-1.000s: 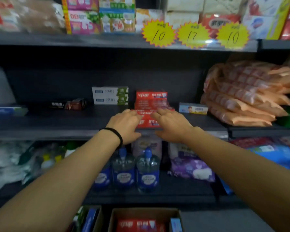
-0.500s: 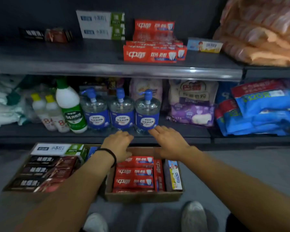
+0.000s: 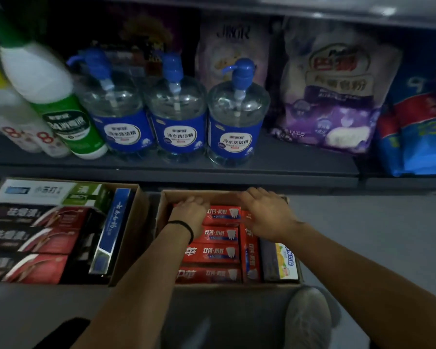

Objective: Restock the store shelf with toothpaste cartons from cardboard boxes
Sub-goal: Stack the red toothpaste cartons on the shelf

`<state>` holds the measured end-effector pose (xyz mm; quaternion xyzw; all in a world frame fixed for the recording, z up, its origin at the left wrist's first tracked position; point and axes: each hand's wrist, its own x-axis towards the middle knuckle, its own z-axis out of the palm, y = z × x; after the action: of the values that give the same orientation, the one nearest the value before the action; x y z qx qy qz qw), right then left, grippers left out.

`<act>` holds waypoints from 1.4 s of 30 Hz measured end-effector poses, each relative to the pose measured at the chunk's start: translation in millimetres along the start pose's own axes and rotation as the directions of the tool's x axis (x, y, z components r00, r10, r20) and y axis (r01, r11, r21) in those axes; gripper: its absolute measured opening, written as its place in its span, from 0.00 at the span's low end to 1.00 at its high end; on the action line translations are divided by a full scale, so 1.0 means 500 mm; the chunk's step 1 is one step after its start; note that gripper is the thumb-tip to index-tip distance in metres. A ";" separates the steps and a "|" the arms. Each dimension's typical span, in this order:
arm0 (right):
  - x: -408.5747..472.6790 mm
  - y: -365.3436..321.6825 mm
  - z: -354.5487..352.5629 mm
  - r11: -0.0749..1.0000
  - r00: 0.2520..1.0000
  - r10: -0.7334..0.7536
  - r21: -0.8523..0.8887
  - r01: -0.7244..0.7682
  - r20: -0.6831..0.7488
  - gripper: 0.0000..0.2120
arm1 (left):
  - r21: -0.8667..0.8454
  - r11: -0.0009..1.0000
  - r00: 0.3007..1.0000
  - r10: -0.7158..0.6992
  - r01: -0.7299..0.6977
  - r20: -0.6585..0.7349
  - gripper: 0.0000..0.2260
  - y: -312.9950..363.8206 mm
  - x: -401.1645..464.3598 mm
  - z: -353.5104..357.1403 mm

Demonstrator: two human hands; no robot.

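Observation:
A cardboard box (image 3: 237,290) on the floor holds rows of red toothpaste cartons (image 3: 220,253) lying flat, plus one red carton on its edge (image 3: 249,255) and a yellow-and-white carton (image 3: 285,263) at the right. Both hands are down in the far end of this box. My left hand (image 3: 190,214), with a black band on its wrist, has its fingers bent over the left end of the farthest red carton (image 3: 223,215). My right hand (image 3: 264,215) lies with straight, spread fingers over that carton's right end. The contact under both palms is hidden.
A second cardboard box (image 3: 126,248) at the left holds dark-red, white-green and blue cartons. Above the boxes, the bottom shelf (image 3: 161,170) carries three blue pump bottles (image 3: 179,132), a green-and-white bottle (image 3: 61,109), a purple bag (image 3: 337,96) and blue packs (image 3: 418,137). A shoe (image 3: 307,321) stands by the box.
Both hands left the red cartons on the upper shelf, dropped past the bottle shelf, and now rest inside the floor box on the farthest red carton. The view tilted down.

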<state>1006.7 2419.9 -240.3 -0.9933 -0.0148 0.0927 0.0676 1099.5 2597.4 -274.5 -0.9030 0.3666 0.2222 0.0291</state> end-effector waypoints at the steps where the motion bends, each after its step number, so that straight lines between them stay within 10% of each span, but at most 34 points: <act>1: 0.007 0.004 0.013 1.000 1.000 -0.001 0.005 0.001 0.002 0.26 | 0.000 1.000 1.000 -0.009 0.009 0.011 0.27 -0.005 0.013 0.011; 15: 0.031 0.018 0.067 0.999 0.999 -0.006 0.044 0.004 0.046 0.25 | -0.006 0.997 0.992 -0.082 0.083 0.097 0.24 0.016 0.051 0.090; 29: -0.019 -0.010 -0.022 0.999 1.000 0.013 0.031 -0.012 -0.010 0.27 | 0.023 0.997 0.967 -0.068 0.076 -0.244 0.23 -0.047 -0.064 -0.139; 42: 0.010 -0.086 0.202 0.997 0.934 -0.033 0.078 0.006 0.356 0.32 | 0.012 0.995 0.960 -0.088 0.095 -0.267 0.23 -0.122 -0.086 -0.158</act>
<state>992.0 2476.1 -333.4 -0.9565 -0.0330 0.2711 0.1022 1143.6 2652.7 -191.8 -0.9402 0.3277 0.0928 0.0010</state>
